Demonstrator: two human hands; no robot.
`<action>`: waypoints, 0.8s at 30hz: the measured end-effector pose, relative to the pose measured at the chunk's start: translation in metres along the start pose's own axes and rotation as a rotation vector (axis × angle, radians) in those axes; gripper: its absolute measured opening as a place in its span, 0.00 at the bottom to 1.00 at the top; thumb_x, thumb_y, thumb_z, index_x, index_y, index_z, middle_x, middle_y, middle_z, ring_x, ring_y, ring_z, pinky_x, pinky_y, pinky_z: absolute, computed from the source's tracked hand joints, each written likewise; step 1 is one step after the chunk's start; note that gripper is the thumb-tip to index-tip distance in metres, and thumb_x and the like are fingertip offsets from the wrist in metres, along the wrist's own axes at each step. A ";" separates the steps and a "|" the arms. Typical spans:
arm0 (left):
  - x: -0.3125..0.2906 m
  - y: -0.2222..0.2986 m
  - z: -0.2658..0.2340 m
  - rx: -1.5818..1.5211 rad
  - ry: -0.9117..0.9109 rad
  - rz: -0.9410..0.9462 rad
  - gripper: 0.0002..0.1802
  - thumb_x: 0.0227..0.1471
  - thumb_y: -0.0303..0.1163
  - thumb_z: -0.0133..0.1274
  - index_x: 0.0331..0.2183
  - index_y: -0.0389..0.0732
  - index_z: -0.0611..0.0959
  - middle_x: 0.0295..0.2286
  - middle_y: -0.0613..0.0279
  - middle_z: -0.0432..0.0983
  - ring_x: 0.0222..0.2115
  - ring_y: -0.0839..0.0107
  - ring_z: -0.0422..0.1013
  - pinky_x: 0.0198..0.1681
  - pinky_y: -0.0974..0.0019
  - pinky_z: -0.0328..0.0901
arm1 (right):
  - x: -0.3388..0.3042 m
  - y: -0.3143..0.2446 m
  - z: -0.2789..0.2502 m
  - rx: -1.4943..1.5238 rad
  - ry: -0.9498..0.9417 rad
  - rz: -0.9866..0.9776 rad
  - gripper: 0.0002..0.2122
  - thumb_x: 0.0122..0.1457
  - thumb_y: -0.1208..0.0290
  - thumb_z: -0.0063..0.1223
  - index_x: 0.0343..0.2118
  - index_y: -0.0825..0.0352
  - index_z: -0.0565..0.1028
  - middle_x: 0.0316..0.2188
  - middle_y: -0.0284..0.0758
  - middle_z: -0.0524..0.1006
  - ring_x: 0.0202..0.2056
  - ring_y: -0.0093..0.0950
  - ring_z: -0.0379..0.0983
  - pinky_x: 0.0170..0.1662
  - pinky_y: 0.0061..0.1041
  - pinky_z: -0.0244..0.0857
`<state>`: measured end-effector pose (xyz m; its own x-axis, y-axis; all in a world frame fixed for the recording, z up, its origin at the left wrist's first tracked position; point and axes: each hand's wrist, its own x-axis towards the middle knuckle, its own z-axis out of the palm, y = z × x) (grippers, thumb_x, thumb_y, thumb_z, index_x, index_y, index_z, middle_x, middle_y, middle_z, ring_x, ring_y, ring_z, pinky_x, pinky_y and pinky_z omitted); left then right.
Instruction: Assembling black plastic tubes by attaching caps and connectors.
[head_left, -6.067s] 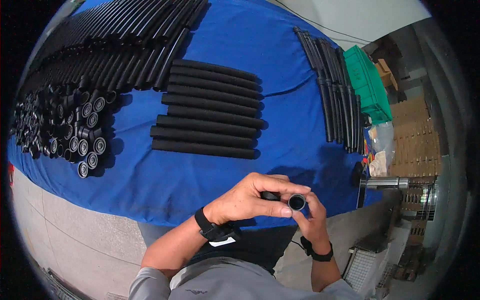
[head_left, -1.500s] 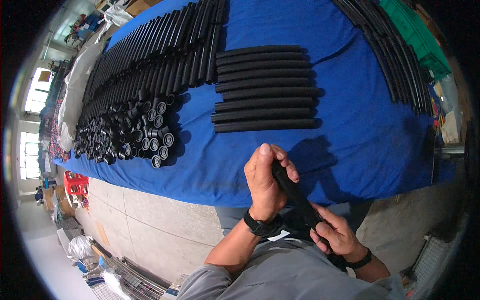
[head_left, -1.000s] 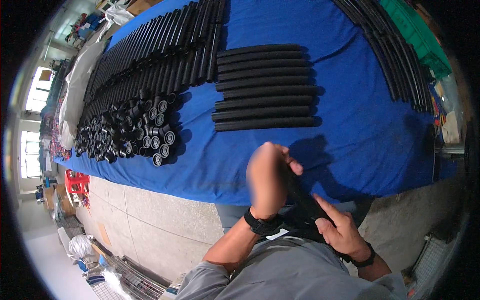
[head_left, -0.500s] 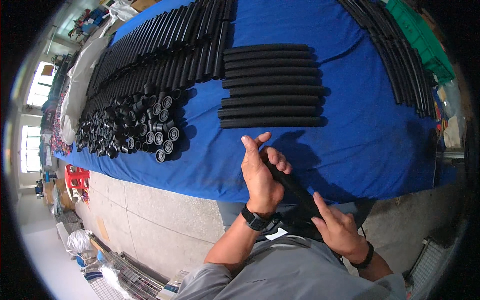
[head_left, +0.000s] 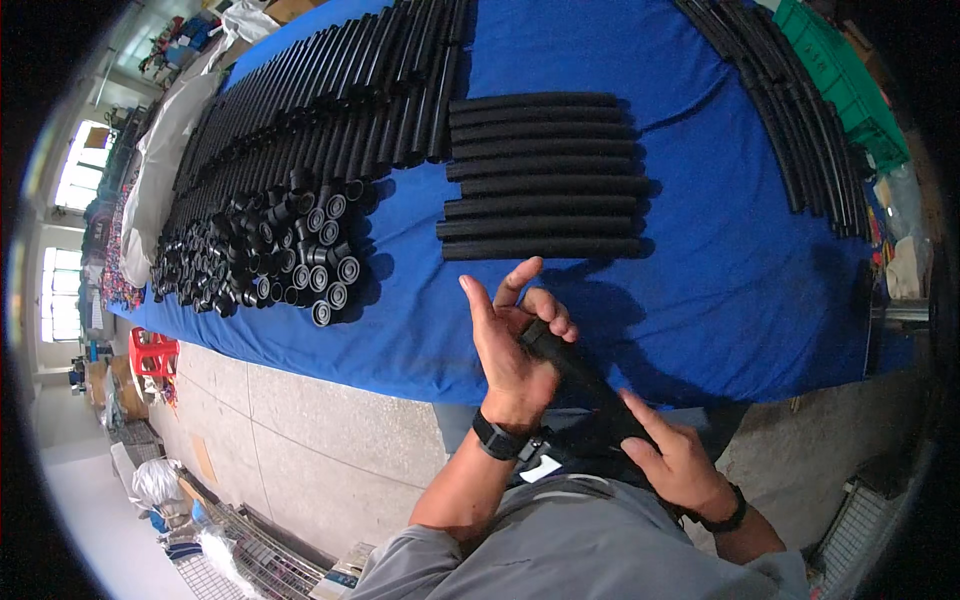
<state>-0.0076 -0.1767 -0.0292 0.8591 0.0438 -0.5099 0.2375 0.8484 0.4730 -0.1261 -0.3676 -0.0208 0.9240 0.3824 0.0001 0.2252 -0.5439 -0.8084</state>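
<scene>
A black foam-like tube (head_left: 590,385) slants in front of me, its upper end near my left palm and its lower part dark against my waist. My right hand (head_left: 680,462) grips that lower part, thumb and forefinger along its side. My left hand (head_left: 515,340) is open around the upper end: the thumb stands away, the fingers are spread and half bent, and the tube's end touches the palm or finger bases. Just beyond lie several similar black tubes (head_left: 545,187) side by side on a blue cloth (head_left: 700,300).
Left on the cloth is a heap of black round-ended fittings (head_left: 310,250), with rows of glossy black pipes (head_left: 330,70) behind. More black tubes (head_left: 790,130) lie far right beside a green crate (head_left: 840,80). A red stool (head_left: 153,352) stands on the floor at left.
My left hand has shifted slightly left and its thumb has swung away from the tube. More of the tube's upper end now shows. My right hand keeps its grip.
</scene>
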 end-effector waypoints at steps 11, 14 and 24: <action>0.012 -0.002 -0.019 -0.064 -0.249 0.004 0.32 0.60 0.61 0.35 0.35 0.44 0.80 0.11 0.72 0.55 0.11 0.79 0.52 0.13 0.74 0.52 | 0.006 -0.012 -0.005 0.892 -0.347 0.586 0.25 0.68 0.64 0.40 0.66 0.60 0.53 0.19 0.25 0.65 0.16 0.12 0.57 0.18 0.14 0.54; 0.012 0.000 -0.020 -0.045 -0.204 0.007 0.31 0.60 0.61 0.37 0.34 0.44 0.80 0.11 0.72 0.55 0.11 0.78 0.53 0.14 0.73 0.51 | 0.008 -0.014 -0.003 0.871 -0.340 0.619 0.25 0.67 0.64 0.43 0.66 0.60 0.54 0.19 0.27 0.66 0.16 0.14 0.59 0.19 0.15 0.57; 0.020 0.012 -0.033 -0.182 -0.326 -0.077 0.28 0.62 0.57 0.39 0.31 0.42 0.78 0.14 0.73 0.52 0.15 0.78 0.51 0.18 0.73 0.52 | 0.009 -0.005 -0.009 0.513 -0.263 0.365 0.24 0.62 0.61 0.53 0.57 0.67 0.63 0.31 0.37 0.74 0.25 0.28 0.73 0.24 0.25 0.68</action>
<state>-0.0027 -0.1477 -0.0575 0.9479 -0.1694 -0.2697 0.2481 0.9238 0.2916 -0.1164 -0.3687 -0.0113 0.7927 0.4458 -0.4157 -0.3213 -0.2741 -0.9065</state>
